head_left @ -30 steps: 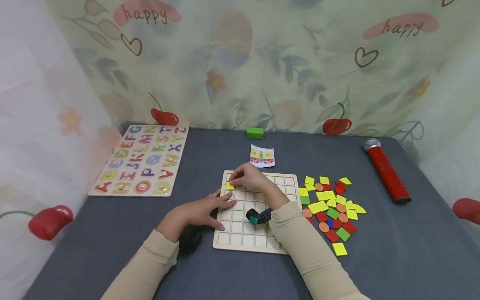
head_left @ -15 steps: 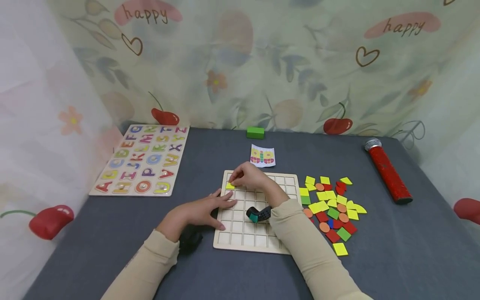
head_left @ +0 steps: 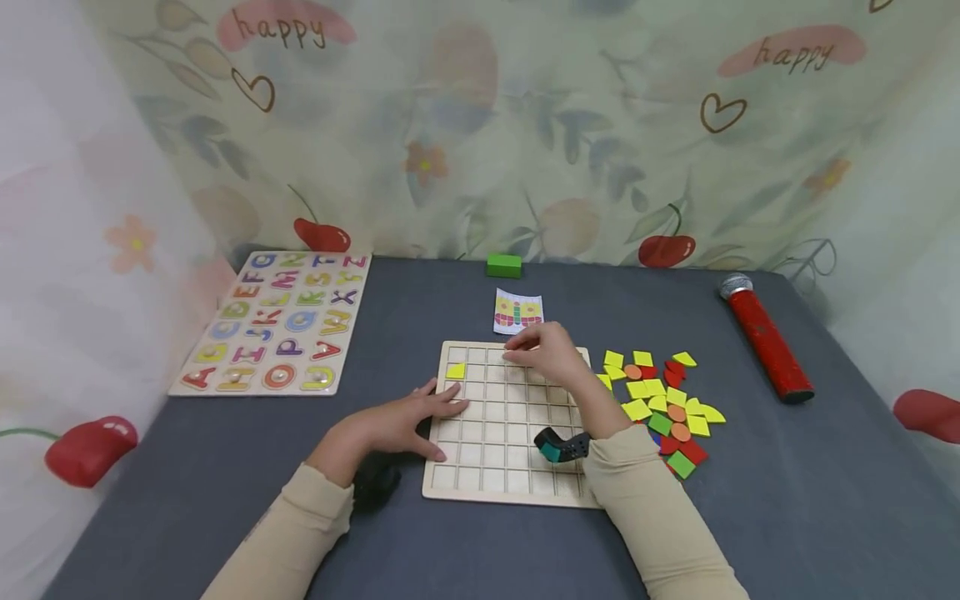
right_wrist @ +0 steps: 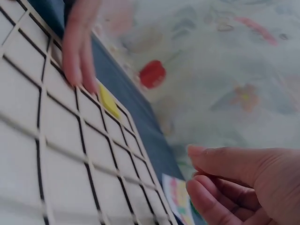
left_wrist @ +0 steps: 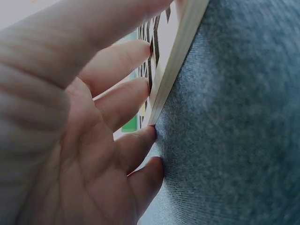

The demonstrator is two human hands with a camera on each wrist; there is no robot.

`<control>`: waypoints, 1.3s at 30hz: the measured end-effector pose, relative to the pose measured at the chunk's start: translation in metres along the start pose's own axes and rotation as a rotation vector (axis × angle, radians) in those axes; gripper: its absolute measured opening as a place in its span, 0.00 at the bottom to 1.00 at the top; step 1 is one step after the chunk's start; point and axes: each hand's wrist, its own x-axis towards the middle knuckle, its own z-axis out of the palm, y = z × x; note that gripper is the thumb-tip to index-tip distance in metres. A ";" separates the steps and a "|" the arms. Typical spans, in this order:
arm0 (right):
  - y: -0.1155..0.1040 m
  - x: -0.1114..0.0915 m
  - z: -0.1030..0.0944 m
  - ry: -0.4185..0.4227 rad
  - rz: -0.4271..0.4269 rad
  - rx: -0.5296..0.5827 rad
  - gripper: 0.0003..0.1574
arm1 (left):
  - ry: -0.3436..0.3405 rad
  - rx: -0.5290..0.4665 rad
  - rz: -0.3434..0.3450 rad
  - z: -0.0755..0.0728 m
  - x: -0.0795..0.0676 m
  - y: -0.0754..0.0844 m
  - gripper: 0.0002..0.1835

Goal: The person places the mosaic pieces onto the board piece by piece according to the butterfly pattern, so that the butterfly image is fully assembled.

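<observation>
My left hand (head_left: 397, 421) rests with spread fingers along the left edge of the wooden grid board (head_left: 468, 489). In the left wrist view, two fingertips lie on the board's top and two touch the cloth beside its edge. A yellow tile (head_left: 456, 371) with one curved side sits in a square near the board's upper left corner. My right hand (head_left: 549, 352) hovers over the upper middle of the board, near a small butterfly pattern card (head_left: 517, 311). In the right wrist view its thumb and fingers are loosely bent, slightly apart, with nothing between them.
Right of the board lies a scatter of yellow, red, green and orange tiles (head_left: 697, 427). A red microphone (head_left: 768, 342) is farther right. An alphabet puzzle board (head_left: 258, 350) lies at the left, and a green block (head_left: 503, 266) stands at the back.
My right hand has let go of the yellow tile, which stays in its square, and has moved right across the board. The left hand keeps its place.
</observation>
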 end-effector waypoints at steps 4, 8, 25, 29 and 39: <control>0.017 -0.019 -0.025 0.027 0.057 0.019 0.15 | 0.009 -0.002 0.006 0.000 -0.002 -0.001 0.42; 0.036 -0.034 -0.044 0.018 0.111 0.003 0.18 | 0.014 0.007 0.003 0.000 -0.003 -0.002 0.42; 0.083 -0.060 -0.080 -0.012 0.173 -0.131 0.20 | 0.010 0.016 -0.020 0.001 -0.001 -0.001 0.42; 0.086 -0.060 -0.080 -0.030 0.171 -0.117 0.20 | 0.011 0.012 -0.017 0.001 -0.001 -0.002 0.42; 0.083 -0.061 -0.086 -0.074 0.180 -0.016 0.15 | 0.013 0.001 -0.016 0.000 0.000 0.000 0.42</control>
